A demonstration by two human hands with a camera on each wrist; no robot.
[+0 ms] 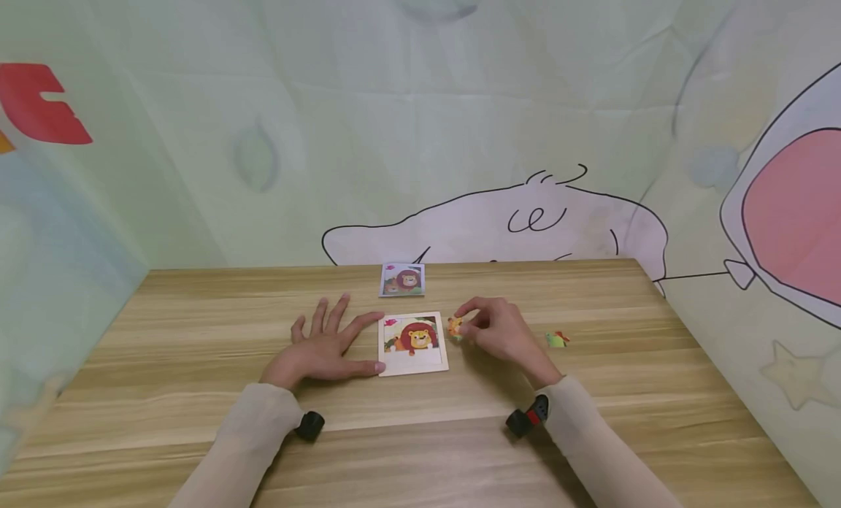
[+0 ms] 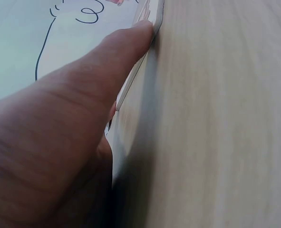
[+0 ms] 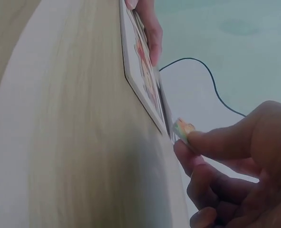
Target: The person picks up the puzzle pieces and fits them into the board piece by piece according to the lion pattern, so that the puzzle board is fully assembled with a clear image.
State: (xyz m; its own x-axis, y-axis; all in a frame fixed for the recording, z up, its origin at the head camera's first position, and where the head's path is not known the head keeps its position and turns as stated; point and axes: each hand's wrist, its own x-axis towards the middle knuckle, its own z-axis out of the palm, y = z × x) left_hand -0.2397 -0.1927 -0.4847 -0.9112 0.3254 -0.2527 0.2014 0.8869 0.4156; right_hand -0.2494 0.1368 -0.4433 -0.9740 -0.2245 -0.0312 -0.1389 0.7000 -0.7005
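In the head view a square puzzle board [image 1: 411, 363] with a white frame lies on the table, its upper part filled with a lion picture and its lower strip bare. My left hand [image 1: 322, 351] rests at the board's left side, fingers spread, with the thumb and index fingertip at its edge. Between the thumb and fingers of my right hand [image 1: 502, 331] a small orange and green puzzle piece [image 1: 455, 327] is pinched, just right of the board. The right wrist view shows this puzzle piece [image 3: 183, 128] held above the table.
Another puzzle piece [image 1: 558, 339], green with orange, lies to the right of my right hand. Behind the board a lion picture card [image 1: 402, 280] lies near the back edge of the wooden table [image 1: 197, 318]. A printed cloth backdrop [image 1: 328, 143] rises behind.
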